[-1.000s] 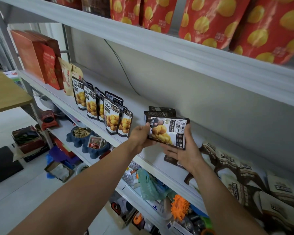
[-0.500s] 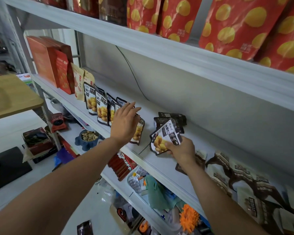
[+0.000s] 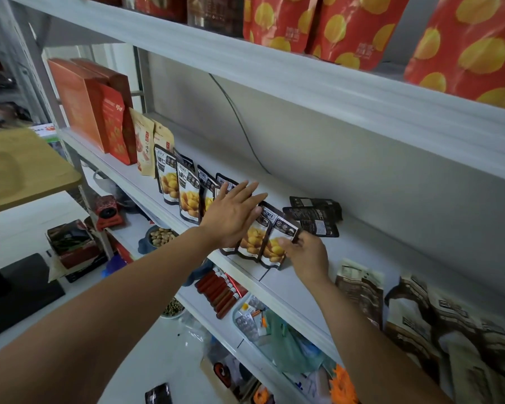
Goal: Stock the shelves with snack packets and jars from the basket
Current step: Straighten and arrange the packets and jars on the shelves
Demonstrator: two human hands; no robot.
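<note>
A row of black chestnut packets (image 3: pixel 187 196) stands along the front of the middle white shelf (image 3: pixel 298 290). My right hand (image 3: pixel 306 255) pinches the side of the rightmost upright packet (image 3: pixel 276 243) at the end of that row. My left hand (image 3: pixel 233 212) lies flat with straight fingers against the packets just left of it, covering parts of them. Two more black packets (image 3: pixel 315 215) lie flat on the shelf behind. No basket is in view.
Red boxes (image 3: pixel 99 112) and tan pouches (image 3: pixel 146 147) stand at the shelf's left end. Brown and cream packets (image 3: pixel 420 322) lie at the right. Red pouches with yellow dots (image 3: pixel 347 27) fill the top shelf. A wooden table (image 3: pixel 18 167) is at left; lower shelves hold clutter.
My right hand has moved the packet left and stood it upright against the row's end. My left hand has left that packet and now presses flat on the row.
</note>
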